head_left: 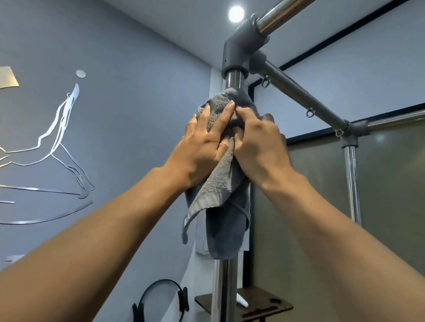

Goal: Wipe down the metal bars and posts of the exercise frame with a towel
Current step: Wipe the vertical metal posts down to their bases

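**Wipe at top of near post**

Towel (pixel 219 187) was wrapped round the near post (pixel 222 293), just under the corner joint (pixel 240 48). Left hand (pixel 202 144) pressed it with straight fingers; right hand (pixel 257 144) gripped it, fingers curled. Probably early: lower post, top bar (pixel 288 6), cross bar (pixel 304 99) and far post (pixel 352 180) likely remained.

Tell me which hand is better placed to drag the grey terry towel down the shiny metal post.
Right, probably. The right hand curls round the grey terry towel and shiny metal post, ready to pull down; the left hand only presses flat fingers on it.
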A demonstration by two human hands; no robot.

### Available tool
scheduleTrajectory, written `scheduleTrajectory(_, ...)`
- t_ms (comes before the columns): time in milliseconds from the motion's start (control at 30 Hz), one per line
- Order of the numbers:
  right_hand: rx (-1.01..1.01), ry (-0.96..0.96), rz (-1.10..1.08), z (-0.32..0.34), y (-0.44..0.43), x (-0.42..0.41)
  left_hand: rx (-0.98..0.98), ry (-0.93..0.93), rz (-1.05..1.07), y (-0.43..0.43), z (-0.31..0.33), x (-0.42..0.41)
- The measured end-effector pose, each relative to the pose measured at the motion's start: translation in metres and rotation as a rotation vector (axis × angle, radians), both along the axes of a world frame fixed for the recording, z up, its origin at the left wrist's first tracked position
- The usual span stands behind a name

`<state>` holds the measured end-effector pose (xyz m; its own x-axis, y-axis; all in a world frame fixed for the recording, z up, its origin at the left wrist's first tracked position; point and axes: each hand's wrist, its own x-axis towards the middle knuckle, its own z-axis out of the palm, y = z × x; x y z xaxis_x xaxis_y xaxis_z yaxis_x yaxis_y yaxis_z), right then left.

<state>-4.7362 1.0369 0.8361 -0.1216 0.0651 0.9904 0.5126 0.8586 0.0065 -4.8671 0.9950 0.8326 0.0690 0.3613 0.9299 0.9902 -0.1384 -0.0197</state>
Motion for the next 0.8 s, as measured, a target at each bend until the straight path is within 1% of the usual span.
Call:
scheduleTrajectory(100,0.138,-0.026,-0.049,0.020,0.002,0.001,-0.006,-0.037,0.009,0.001,0.024,-0.008)
scheduleTrajectory(167,0.119,-0.016,0.034,0.036,0.009,-0.002,0.038,-0.067,0.054,0.002,0.042,-0.002)
scheduleTrajectory(233,0.044,0.075,0.132,0.036,0.016,-0.006,0.090,-0.046,0.071,0.001,0.042,0.010)
scheduleTrajectory(267,0.002,0.122,0.137,0.029,0.019,-0.007,0.093,-0.030,0.075,0.000,0.035,0.016)
scheduleTrajectory(333,-0.015,0.151,0.060,0.008,0.023,-0.007,0.067,0.007,0.100,-0.001,0.015,0.020)
scheduleTrajectory(433,0.083,0.083,-0.109,-0.012,0.013,-0.006,0.004,0.066,0.101,-0.005,0.012,0.007)
scheduleTrajectory(500,0.164,0.025,-0.093,-0.001,0.007,-0.008,-0.027,0.008,0.073,-0.006,0.023,-0.002)
scheduleTrajectory(567,0.209,0.017,-0.063,0.013,0.007,-0.014,-0.043,-0.063,0.072,-0.006,0.029,-0.001)
scheduleTrajectory(633,0.139,0.105,0.042,0.016,0.011,-0.022,-0.004,-0.056,0.071,-0.006,0.023,0.003)
scheduleTrajectory(700,0.009,0.226,0.180,0.003,0.013,-0.026,0.022,-0.013,0.074,-0.005,0.008,0.004)
scheduleTrajectory(733,-0.034,0.262,0.214,-0.006,0.013,-0.027,0.013,0.010,0.084,-0.007,0.001,0.005)
scheduleTrajectory(800,-0.032,0.242,0.166,-0.022,0.012,-0.024,-0.025,0.049,0.125,-0.011,-0.013,0.005)
